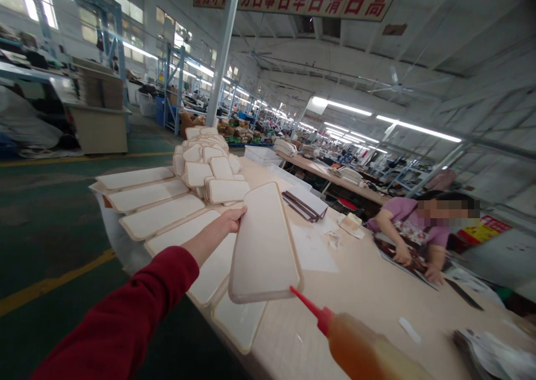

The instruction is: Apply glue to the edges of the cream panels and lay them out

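Glue bottle (pixel 368 349) red-nozzled, right hand unseen; left hand (pixel 229 220) grip pinching pale, rounded, flat panel (pixel 263 246).

The panel (pixel 263 246) is held up over the near left part of the surface (pixel 368 290), the left grip (pixel 230 219) on its left edge. Left of the panel, a row of panels (pixel 154 201) lies along the surface's left edge; more lie under and before it. Behind the panel sits a heap of small pieces (pixel 209 162). Just right of its far end lie strips (pixel 304 204), and a sheet (pixel 314 251) lies right of its middle. Before the panel, the bottle (pixel 364 346) points its nozzle at the near right corner. Far right of the panel, a person (pixel 414 229) leans on the surface.
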Action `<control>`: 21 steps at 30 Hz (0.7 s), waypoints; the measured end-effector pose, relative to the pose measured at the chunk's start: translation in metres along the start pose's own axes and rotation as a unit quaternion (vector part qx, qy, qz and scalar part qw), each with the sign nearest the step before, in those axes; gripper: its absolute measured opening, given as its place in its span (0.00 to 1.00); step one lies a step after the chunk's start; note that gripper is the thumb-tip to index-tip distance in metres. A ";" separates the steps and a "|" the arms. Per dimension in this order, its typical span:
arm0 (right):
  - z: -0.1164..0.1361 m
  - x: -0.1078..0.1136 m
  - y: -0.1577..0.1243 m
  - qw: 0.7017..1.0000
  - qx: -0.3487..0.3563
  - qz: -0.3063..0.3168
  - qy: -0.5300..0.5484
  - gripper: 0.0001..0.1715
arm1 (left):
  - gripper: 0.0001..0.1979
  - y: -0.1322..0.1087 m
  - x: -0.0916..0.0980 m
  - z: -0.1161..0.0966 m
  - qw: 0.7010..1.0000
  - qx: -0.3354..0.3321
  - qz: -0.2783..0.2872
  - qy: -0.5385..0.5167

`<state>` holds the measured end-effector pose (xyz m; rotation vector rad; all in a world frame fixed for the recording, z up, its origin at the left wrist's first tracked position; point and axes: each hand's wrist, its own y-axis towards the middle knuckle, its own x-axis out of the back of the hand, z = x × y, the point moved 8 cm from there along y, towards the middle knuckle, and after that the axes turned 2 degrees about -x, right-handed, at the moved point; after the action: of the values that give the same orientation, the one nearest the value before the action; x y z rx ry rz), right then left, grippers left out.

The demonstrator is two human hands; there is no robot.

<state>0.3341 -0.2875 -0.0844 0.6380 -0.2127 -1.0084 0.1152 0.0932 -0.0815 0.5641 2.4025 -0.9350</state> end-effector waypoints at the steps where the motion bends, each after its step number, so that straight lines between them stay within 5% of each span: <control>1: -0.004 0.001 0.002 1.000 -0.005 0.010 0.010 0.33 | 0.10 0.001 0.001 0.002 1.000 0.002 -0.003 -0.007; 7: -0.016 0.007 0.015 0.996 -0.027 0.070 0.038 0.32 | 0.11 0.006 0.007 0.006 0.999 0.007 -0.022 -0.035; 21: -0.021 0.012 0.018 0.997 -0.047 0.011 0.056 0.30 | 0.14 0.006 0.007 0.008 0.996 0.016 -0.033 -0.081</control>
<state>0.3628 -0.2824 -0.0921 0.6033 -0.0739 -0.9533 0.1153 0.0929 -0.0939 0.4062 2.2765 -1.0079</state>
